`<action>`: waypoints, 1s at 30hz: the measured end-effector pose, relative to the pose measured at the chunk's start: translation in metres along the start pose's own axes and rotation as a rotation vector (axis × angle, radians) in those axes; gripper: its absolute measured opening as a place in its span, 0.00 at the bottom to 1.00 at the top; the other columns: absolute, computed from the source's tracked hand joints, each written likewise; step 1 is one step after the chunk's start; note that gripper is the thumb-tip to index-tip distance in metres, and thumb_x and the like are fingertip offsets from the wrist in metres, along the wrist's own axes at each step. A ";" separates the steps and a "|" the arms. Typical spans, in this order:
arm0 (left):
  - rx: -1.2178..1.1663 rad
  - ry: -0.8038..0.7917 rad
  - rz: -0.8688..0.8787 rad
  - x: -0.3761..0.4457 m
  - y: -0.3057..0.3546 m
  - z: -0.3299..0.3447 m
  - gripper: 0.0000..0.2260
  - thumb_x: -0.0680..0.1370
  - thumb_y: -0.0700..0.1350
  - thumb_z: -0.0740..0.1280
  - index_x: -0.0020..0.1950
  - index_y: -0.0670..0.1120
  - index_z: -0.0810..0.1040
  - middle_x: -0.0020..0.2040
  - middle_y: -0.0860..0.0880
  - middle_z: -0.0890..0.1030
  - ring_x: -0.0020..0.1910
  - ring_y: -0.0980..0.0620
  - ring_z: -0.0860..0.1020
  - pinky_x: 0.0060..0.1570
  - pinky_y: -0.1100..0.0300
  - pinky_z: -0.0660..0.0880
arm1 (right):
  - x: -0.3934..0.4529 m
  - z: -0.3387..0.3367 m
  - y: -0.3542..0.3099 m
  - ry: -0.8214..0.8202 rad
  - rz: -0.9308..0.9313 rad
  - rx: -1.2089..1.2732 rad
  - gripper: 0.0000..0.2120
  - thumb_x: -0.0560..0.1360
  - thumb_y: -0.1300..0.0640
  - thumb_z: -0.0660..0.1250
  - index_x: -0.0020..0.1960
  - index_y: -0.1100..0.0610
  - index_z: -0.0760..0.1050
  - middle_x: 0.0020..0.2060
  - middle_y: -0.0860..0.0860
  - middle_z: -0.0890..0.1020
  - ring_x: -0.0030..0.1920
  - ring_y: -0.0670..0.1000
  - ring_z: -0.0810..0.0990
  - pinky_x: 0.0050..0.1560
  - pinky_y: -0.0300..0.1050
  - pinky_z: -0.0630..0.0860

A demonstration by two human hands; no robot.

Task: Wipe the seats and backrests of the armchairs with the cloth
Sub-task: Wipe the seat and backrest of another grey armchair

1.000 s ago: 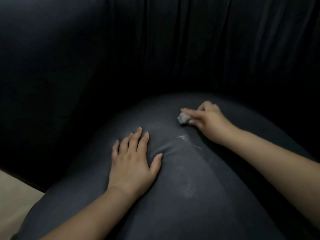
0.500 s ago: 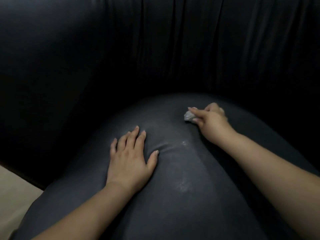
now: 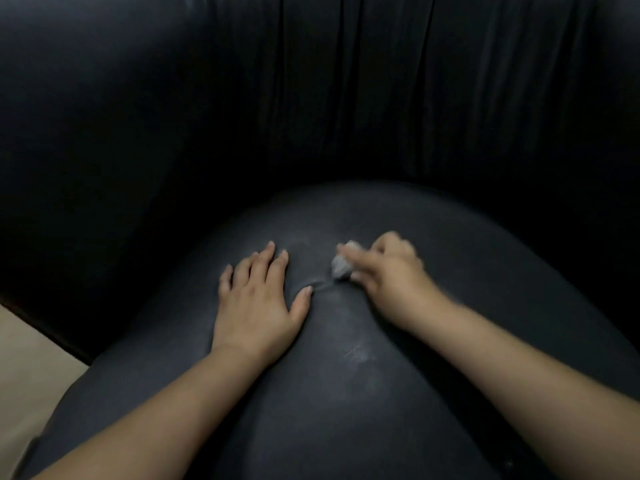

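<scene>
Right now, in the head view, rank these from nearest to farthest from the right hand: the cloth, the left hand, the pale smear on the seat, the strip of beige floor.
1. cloth: pinched in the right hand, on the seat.
2. left hand: flat on the seat, just to the left.
3. pale smear: nearer the camera, below the hand; close to the left hand's rank.
4. beige floor: far left edge.

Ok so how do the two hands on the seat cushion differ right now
The left hand lies flat with fingers spread and straight; the right hand is curled, pinching a small crumpled grey cloth. The left hand looks sharp; the right hand is blurred. The left hand holds nothing; the right hand presses the cloth to the cushion. Both are bare and on the same dark seat cushion.
</scene>
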State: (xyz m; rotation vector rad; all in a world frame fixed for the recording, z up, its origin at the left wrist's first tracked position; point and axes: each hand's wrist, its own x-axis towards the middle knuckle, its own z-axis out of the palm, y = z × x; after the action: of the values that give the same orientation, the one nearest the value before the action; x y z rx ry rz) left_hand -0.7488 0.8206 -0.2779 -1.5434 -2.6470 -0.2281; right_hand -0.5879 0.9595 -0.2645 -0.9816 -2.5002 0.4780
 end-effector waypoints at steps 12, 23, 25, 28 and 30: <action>-0.017 0.012 0.002 -0.001 0.000 0.000 0.34 0.75 0.68 0.43 0.75 0.52 0.62 0.77 0.50 0.61 0.73 0.48 0.59 0.73 0.46 0.52 | -0.024 -0.007 0.002 0.054 -0.059 -0.033 0.20 0.73 0.53 0.69 0.62 0.38 0.75 0.44 0.49 0.67 0.46 0.57 0.71 0.47 0.48 0.72; -0.117 0.058 -0.028 -0.002 0.000 -0.001 0.34 0.75 0.67 0.47 0.73 0.46 0.64 0.76 0.48 0.59 0.73 0.49 0.57 0.75 0.49 0.49 | 0.078 0.024 0.002 0.016 0.196 0.041 0.18 0.75 0.44 0.64 0.65 0.42 0.74 0.52 0.52 0.68 0.54 0.55 0.70 0.57 0.48 0.70; -0.144 0.068 -0.035 -0.003 0.000 -0.001 0.33 0.75 0.65 0.49 0.72 0.45 0.65 0.77 0.48 0.57 0.74 0.50 0.55 0.75 0.50 0.49 | 0.076 0.039 -0.018 -0.045 0.015 0.064 0.21 0.73 0.39 0.60 0.64 0.41 0.73 0.49 0.49 0.68 0.51 0.51 0.69 0.51 0.43 0.67; -0.184 0.088 -0.046 -0.003 -0.002 0.001 0.31 0.76 0.63 0.53 0.70 0.44 0.67 0.76 0.46 0.57 0.74 0.49 0.55 0.75 0.50 0.48 | 0.081 0.040 -0.018 -0.080 -0.203 0.054 0.19 0.75 0.46 0.66 0.65 0.40 0.73 0.46 0.50 0.66 0.48 0.52 0.67 0.50 0.43 0.67; -0.195 0.095 -0.044 -0.003 -0.002 0.002 0.30 0.76 0.63 0.54 0.68 0.43 0.68 0.76 0.46 0.58 0.74 0.49 0.56 0.75 0.49 0.50 | 0.105 0.038 -0.003 -0.026 -0.067 0.032 0.18 0.75 0.48 0.67 0.65 0.42 0.74 0.49 0.53 0.68 0.49 0.54 0.69 0.54 0.42 0.68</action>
State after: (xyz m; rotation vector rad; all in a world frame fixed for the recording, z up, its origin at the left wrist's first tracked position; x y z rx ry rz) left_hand -0.7490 0.8170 -0.2806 -1.4841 -2.6535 -0.5633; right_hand -0.6779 1.0246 -0.2696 -0.8819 -2.5316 0.5114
